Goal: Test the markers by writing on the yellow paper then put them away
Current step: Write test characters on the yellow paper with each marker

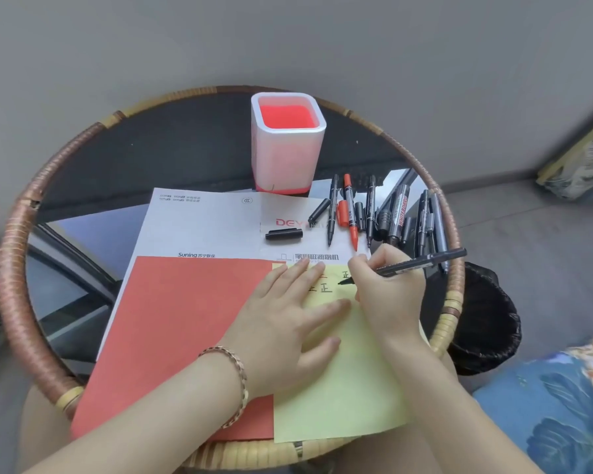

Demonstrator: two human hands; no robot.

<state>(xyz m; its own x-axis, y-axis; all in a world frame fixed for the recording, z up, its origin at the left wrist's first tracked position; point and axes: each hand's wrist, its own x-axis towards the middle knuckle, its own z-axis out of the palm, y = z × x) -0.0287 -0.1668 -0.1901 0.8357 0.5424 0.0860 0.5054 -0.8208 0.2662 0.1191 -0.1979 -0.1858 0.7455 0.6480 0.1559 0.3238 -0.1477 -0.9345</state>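
**Black marker writing on the yellow sheet**

Nearest the camera, two forearms reach in from the bottom of the frame. The round table (12,254) with its wicker rim fills the middle. On it lie a white sheet (202,224), a red sheet (172,323) and, lower right, the yellow paper (343,388). The left hand (288,323) lies flat and released on that paper. The right hand (387,285) grasps a black marker (421,261), tip on the yellow paper. Loose markers (384,213) lie upper right, near the holder (288,145). A cap (284,234) rests on the white sheet.
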